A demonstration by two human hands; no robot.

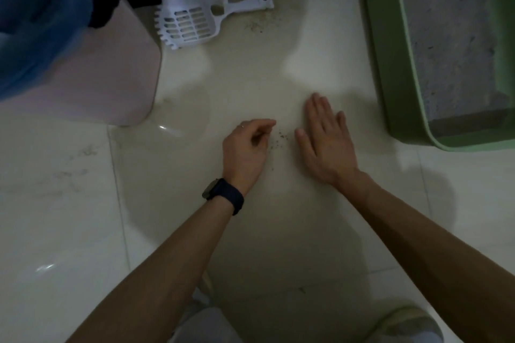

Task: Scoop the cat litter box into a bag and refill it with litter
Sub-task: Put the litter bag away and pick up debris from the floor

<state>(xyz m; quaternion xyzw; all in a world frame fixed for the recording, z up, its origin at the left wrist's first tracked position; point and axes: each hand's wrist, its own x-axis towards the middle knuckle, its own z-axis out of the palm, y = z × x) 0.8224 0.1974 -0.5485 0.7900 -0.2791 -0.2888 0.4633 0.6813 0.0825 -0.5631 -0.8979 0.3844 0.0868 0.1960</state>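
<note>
Left grip (245, 145) curls beside spilled grains (280, 138) on the floor (250, 78); whether it pinches any, I cannot tell. Right grip (326, 142) lies flat, released. Scoop (192, 19) lies well apart; litter box (390, 64) stands right.

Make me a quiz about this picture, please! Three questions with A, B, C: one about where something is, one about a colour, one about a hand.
1. Where does the white slotted plastic scoop lie? A on the pale tiled floor B in a sink C on a chair
2. What colour is the rectangular plastic litter box? A red B green C yellow
3. How are the fingers of the right hand? A straight B fisted C round a cup
Answers: 1 A, it rests on tiles; 2 B, green walls hold grey litter; 3 A, they lie flat on the floor.
</note>
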